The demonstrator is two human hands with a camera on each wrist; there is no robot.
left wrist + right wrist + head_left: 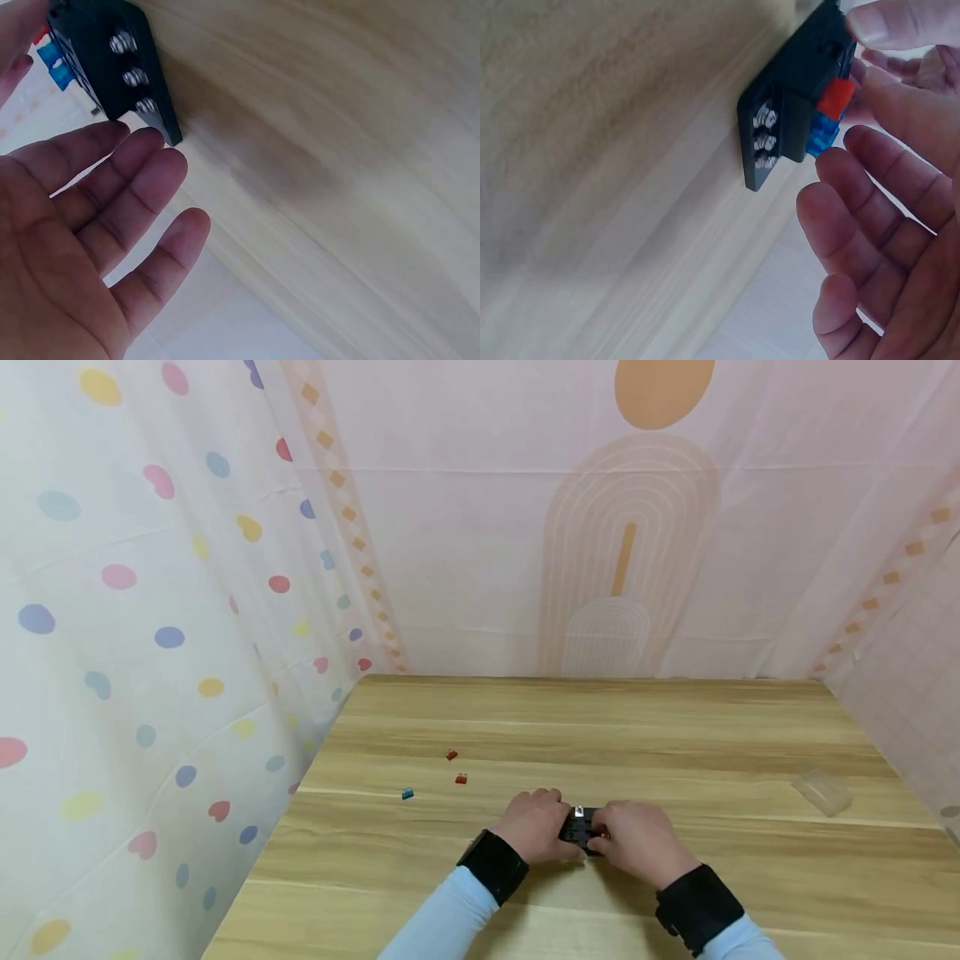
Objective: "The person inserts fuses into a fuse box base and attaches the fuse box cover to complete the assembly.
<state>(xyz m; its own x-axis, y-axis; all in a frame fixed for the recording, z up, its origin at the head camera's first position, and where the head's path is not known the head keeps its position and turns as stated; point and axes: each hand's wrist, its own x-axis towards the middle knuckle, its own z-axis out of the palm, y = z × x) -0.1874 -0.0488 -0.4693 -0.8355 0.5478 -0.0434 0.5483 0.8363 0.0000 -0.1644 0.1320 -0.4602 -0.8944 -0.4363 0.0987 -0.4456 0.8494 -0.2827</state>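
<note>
A black blade fuse block [576,832] sits between both hands near the table's front, with a row of metal screw terminals [765,141] along its side. My left hand [534,827] grips its left end, its other fingers extended beside the terminals in the left wrist view. At the opposite end, my right hand [641,842] has thumb and forefinger close around a red blade fuse [836,96] on top of the block. Beside it a blue blade fuse [825,133] stands in the block. The right hand's remaining fingers are bent loosely below.
Two loose red blade fuses, one farther back [452,755] and one nearer [461,779], lie left of the hands with a blue one [407,793]. A clear plastic cover [822,792] rests on the right of the wooden table [637,727]. Patterned curtains hang behind and left.
</note>
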